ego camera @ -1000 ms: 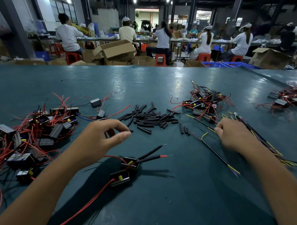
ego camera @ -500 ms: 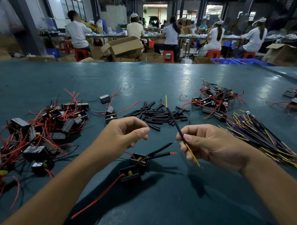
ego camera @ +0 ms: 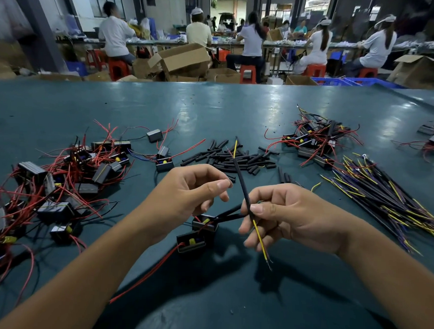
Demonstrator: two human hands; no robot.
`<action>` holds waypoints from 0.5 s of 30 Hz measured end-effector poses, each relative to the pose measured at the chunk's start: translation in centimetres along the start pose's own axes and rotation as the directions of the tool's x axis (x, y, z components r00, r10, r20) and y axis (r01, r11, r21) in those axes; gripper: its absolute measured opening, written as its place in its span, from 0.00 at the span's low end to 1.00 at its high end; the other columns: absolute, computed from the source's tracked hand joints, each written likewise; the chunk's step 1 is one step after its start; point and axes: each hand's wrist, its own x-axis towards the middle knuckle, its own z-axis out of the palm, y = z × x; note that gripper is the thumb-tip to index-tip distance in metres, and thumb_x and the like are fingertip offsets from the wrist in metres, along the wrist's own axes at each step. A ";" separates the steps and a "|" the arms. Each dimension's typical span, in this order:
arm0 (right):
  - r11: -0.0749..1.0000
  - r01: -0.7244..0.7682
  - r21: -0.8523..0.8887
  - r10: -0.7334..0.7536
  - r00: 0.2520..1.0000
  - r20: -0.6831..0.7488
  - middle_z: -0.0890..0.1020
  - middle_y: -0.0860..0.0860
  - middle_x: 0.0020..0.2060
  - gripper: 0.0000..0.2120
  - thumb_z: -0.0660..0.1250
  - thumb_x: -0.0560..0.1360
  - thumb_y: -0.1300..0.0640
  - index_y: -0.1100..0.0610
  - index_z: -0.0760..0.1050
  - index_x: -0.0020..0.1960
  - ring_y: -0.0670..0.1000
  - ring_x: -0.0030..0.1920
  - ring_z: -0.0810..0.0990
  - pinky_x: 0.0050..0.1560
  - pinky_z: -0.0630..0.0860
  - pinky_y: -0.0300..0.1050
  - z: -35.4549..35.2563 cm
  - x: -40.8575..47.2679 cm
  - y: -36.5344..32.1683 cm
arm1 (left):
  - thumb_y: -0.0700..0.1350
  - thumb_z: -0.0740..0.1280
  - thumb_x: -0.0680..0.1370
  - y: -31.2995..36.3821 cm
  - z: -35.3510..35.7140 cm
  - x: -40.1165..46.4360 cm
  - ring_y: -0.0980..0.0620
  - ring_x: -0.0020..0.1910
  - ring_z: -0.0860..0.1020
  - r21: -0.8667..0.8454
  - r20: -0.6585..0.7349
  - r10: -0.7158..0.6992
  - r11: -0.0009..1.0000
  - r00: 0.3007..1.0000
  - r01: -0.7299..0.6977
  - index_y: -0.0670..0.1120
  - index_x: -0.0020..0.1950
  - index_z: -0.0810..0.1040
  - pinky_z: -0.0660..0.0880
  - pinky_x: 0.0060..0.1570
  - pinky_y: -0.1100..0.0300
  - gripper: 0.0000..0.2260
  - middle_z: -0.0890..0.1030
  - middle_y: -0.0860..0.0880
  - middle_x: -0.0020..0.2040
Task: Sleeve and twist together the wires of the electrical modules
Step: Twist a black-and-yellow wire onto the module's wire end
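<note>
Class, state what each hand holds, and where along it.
Right hand pinches the black-sleeved wire near its middle. Left hand holds nothing.

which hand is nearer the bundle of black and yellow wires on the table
Right. The right hand, pinching a single sleeved wire, is just beside the wire bundle; the left hand is farther away, beyond the right hand.

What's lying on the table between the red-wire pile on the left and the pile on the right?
In the head view, a scatter of short black sleeve tubes lies between the left pile and the right pile.
</note>
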 end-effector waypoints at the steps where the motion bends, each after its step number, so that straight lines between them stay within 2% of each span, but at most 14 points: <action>1: 1.000 0.001 -0.010 -0.001 1.000 -0.007 0.84 0.62 0.45 0.09 0.68 0.77 0.56 0.61 0.76 0.51 0.58 0.42 0.86 0.40 0.82 0.45 0.3 0.1 0.0 | 0.49 0.71 0.76 0.0 0.2 0.0 0.53 0.31 0.69 -0.007 0.005 -0.003 1.000 1.000 0.003 0.44 0.49 0.82 0.66 0.30 0.64 0.09 0.83 0.46 0.41; 8: 0.999 0.042 -0.029 -0.044 0.998 -0.044 0.84 0.63 0.43 0.10 0.69 0.75 0.55 0.61 0.72 0.51 0.58 0.40 0.86 0.37 0.80 0.42 1.6 0.4 0.3 | 0.50 0.71 0.76 -0.1 0.7 -0.3 0.52 0.32 0.70 0.025 0.039 0.004 1.000 0.999 -0.005 0.48 0.46 0.82 0.67 0.32 0.64 0.06 0.83 0.47 0.40; 11: 0.998 0.037 -0.046 -0.039 0.998 -0.045 0.84 0.62 0.43 0.13 0.69 0.74 0.54 0.61 0.71 0.51 0.58 0.40 0.86 0.37 0.80 0.42 1.8 0.4 0.3 | 0.51 0.71 0.76 -0.1 0.7 -0.3 0.52 0.32 0.70 0.035 0.039 0.016 0.999 0.999 -0.017 0.45 0.47 0.82 0.68 0.32 0.65 0.09 0.82 0.49 0.40; 15: 0.998 0.026 -0.050 -0.026 1.000 -0.010 0.84 0.63 0.43 0.09 0.69 0.76 0.55 0.59 0.72 0.49 0.58 0.41 0.86 0.36 0.80 0.42 2.0 0.4 0.5 | 0.51 0.71 0.77 0.0 0.5 -0.3 0.53 0.31 0.69 0.023 0.007 0.037 0.999 0.999 -0.037 0.40 0.51 0.80 0.65 0.31 0.63 0.14 0.80 0.52 0.35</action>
